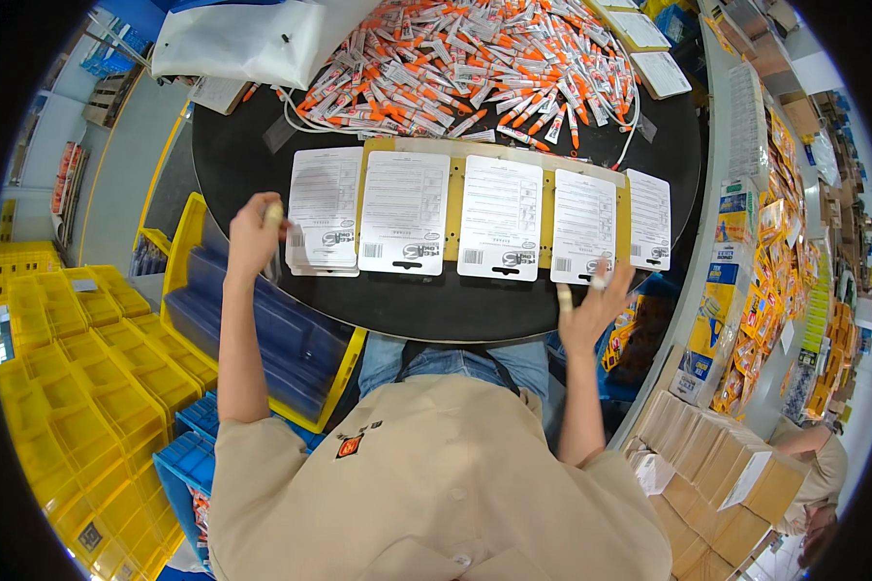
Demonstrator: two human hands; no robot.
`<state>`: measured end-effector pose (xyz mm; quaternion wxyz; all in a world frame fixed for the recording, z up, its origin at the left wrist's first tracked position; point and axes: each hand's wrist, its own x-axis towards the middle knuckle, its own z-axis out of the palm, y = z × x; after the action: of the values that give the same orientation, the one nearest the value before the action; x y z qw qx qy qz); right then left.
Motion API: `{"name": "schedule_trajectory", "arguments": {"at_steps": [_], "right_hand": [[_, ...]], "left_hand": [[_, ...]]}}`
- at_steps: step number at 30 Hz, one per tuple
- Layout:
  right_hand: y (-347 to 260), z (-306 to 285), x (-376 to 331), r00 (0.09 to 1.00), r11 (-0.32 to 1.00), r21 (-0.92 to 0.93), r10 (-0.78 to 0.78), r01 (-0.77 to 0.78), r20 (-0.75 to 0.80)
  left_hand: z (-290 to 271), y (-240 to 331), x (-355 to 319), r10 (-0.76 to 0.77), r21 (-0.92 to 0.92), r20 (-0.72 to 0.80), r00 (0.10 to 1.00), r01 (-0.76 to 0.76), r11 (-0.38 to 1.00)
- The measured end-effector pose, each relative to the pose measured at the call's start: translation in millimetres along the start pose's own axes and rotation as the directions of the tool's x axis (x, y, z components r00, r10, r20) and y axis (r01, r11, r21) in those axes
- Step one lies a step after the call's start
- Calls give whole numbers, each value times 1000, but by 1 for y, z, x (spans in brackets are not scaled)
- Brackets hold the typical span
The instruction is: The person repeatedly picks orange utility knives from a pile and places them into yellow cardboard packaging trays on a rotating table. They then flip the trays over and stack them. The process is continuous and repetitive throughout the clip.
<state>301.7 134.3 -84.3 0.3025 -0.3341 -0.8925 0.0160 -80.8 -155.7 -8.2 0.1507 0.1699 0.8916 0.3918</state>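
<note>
Five white printed cards lie in a row on a yellow board (452, 194) across the black round table (397, 305). The leftmost card (325, 208) tops a small stack. Beside its left edge is my left hand (254, 232), fingers loosely bent and apart, with no held thing visible. My right hand (594, 312) is spread at the lower edge of the fourth card (584, 223), and its fingertips overlap that edge; whether they press on it I cannot tell. Pale covers sit on some fingertips of both hands. Behind the board is a heap of small white tubes with orange caps (475, 68).
A white cable (634, 136) curves round the tube heap. White plastic sheeting (237, 44) lies at back left. Left of me are a yellow-rimmed bin (189, 252) and stacked yellow crates (77, 378). Cardboard boxes (698, 455) and orange packs (770, 261) line the right, where another person works.
</note>
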Motion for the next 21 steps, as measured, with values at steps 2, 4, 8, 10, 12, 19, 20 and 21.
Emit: {"name": "schedule_trajectory", "arguments": {"at_steps": [2,4,8,10,12,19,20,21], "right_hand": [[3,-17,37,914,969,-184,-77,162,398],[-19,-16,45,936,944,329,-137,24,325],[-65,8,45,759,844,294,-533,448,374],[-84,19,53,940,841,513,-298,173,170],[-110,21,59,933,754,578,-357,313,-40],[-87,50,112,966,738,652,-258,175,33],[-44,47,125,986,715,683,58,-149,155],[5,42,139,924,597,721,344,-352,166]], "left_hand": [[-8,12,2,26,-181,-128,991,-49,982],[-13,29,-3,223,-10,-181,958,-228,974],[-12,79,-26,275,-80,-109,955,-284,956],[-11,111,-41,229,-175,-75,971,-239,955],[0,145,-61,175,-212,27,984,-165,963],[127,243,-110,814,-461,395,426,-674,577],[149,246,-107,822,-504,362,440,-650,569],[170,247,-99,787,-496,399,471,-611,617]]}}
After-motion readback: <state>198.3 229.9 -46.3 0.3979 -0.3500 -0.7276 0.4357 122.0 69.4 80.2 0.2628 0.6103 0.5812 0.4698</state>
